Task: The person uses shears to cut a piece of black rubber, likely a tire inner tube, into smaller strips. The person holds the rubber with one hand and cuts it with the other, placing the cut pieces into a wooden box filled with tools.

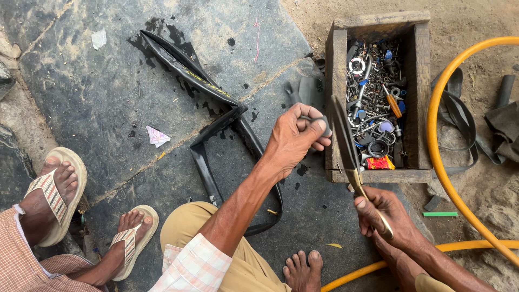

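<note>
My left hand [294,138] is raised over the stone floor, fingers pinched on a small piece of black rubber [319,120]. My right hand [381,213] grips the brass-coloured handles of a large pair of scissors [345,141]; the dark blades point up and touch the rubber piece. A folded black bicycle inner tube [208,89] lies wet on the slab to the left, its valve [214,200] near my knee.
A wooden box [335,70] full of nuts, bolts, washers and a screwdriver stands at upper right. A yellow hose [440,167] curves around it. Rubber scraps [505,121] lie on the dirt. Another person's sandalled feet [54,189] are at the left; my bare foot [303,270] below.
</note>
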